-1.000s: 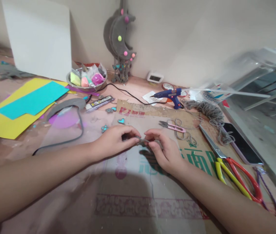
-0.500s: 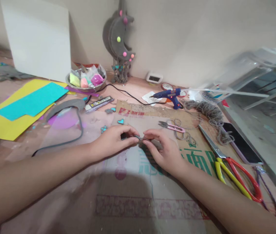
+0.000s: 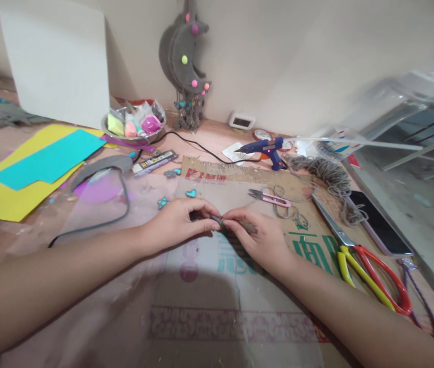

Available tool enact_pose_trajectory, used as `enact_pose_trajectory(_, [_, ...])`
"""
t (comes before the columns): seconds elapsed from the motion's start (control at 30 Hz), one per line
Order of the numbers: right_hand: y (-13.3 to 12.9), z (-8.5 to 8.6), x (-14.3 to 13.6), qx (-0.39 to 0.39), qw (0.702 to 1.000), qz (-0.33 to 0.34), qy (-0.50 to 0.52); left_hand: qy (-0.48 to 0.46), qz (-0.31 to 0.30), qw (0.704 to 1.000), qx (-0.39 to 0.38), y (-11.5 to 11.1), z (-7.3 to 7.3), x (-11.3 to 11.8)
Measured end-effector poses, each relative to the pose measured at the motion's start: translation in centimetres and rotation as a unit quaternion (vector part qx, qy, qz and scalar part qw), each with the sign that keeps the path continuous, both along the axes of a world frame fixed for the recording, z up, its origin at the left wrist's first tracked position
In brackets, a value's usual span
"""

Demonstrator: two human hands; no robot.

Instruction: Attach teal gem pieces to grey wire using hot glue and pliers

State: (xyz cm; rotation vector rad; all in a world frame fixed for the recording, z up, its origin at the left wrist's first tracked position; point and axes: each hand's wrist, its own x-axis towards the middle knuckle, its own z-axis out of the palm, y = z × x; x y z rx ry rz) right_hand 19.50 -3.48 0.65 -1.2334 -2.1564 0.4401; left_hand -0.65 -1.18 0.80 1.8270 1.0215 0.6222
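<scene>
over the cardboard (image 3: 247, 175), a small grey piece (image 3: 217, 220) in two pinches

the left hand (image 3: 184, 221) and right hand (image 3: 257, 235) each grip the piece between thumb and fingers, almost touching; its full shape is hidden. something this small probably calls for light, steady pressure: hold both thumbs level, pinch near the middle, and press evenly rather than tug. the pink snips (image 3: 278, 201) and blue glue gun (image 3: 261, 146) lie beyond, apart from both hands, so neither should hinder the fingers.
</scene>
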Motion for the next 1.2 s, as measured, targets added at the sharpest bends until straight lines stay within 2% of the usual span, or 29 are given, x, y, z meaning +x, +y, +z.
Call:
enact_pose_trajectory(0.27, [0.1,-0.16,-0.04,-0.001,1.0,0.007,-0.007,0.013,-0.006,0.998,0.065,-0.11,-0.19,0.11])
enact_pose_trajectory(0.6, [0.0,-0.06,0.04,0.003,1.0,0.018,0.009,0.007,-0.024,0.994,0.106,-0.11,-0.16,0.02])
enact_pose_trajectory(0.83, [0.1,-0.03,0.33,0.062,0.994,0.09,-0.006,0.003,-0.027,0.994,0.109,-0.07,-0.04,0.0])
enact_pose_trajectory(1.2, [0.09,-0.12,0.12,0.037,0.996,0.075,-0.017,0.021,-0.022,0.995,0.092,0.01,-0.01,-0.1])
